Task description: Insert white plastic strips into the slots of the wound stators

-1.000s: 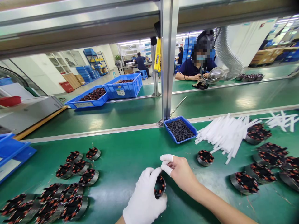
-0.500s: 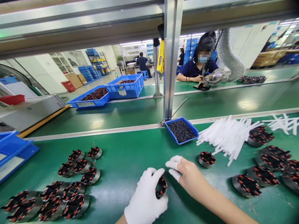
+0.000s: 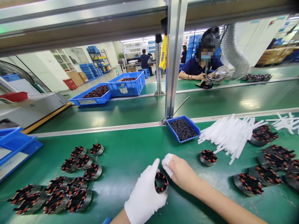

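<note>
Gripping a small round metal stator with copper-red windings (image 3: 161, 183) in my white-gloved left hand (image 3: 144, 194), low in the centre of the frame over the green bench mat (image 3: 130, 155), I judge I am working at its upper edge, where my bare right hand (image 3: 181, 172) has its white-capped fingertips (image 3: 166, 161) pinched together. The next move calls for a fine, steady pinch. Whether those fingertips hold a wire is too small to tell.

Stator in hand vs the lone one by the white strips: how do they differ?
The held stator stands on edge, bore toward the camera; the lone stator lies flat on the green belt. The gloved left hand grips the held stator, right hand at its rim; the lone stator is untouched. Both show copper windings in a metal ring.
</note>
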Motion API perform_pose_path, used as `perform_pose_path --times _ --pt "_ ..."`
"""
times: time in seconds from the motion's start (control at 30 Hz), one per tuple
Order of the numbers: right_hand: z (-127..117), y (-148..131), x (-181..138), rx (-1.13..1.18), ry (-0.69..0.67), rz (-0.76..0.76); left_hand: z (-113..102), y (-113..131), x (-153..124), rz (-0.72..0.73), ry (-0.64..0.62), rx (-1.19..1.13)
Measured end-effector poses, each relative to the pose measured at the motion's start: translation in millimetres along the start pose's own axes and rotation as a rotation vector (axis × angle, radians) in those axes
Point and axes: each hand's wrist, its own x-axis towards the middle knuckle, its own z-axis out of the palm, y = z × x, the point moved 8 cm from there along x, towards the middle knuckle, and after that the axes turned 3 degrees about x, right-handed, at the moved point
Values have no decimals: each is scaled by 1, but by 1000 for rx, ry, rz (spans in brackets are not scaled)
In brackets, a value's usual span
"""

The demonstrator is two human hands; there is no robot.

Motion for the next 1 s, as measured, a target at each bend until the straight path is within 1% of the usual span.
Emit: perform_pose_path --times 0.07,0.13,0.2,0.37,0.53,0.6,0.7,0.77,0.9,1.0 --pt "5 -2 5 128 -17 -53 4 -5 2 -36 -26 -87" --pt "8 -4 7 181 -48 -98 7 -8 2 -58 -50 -166" --pt "7 -6 6 226 -72 -126 7 -10 2 -59 -40 -189" --pt "-2 -5 -1 444 -72 -89 7 -9 1 -14 -11 -151" --pt "-1 -9 0 509 -102 -113 9 -10 0 4 -22 -188" --pt "2 -7 2 588 -108 -79 10 -10 0 7 -33 -193" --pt "10 3 4 792 -118 31 10 -11 0 -6 -29 -162" --pt "16 8 4 890 -135 73 9 -11 0 -6 -26 -141" --pt "16 9 0 939 -137 79 6 -8 1 15 -20 -132" --pt "5 5 -4 864 -88 23 5 -5 1 22 -29 -141"
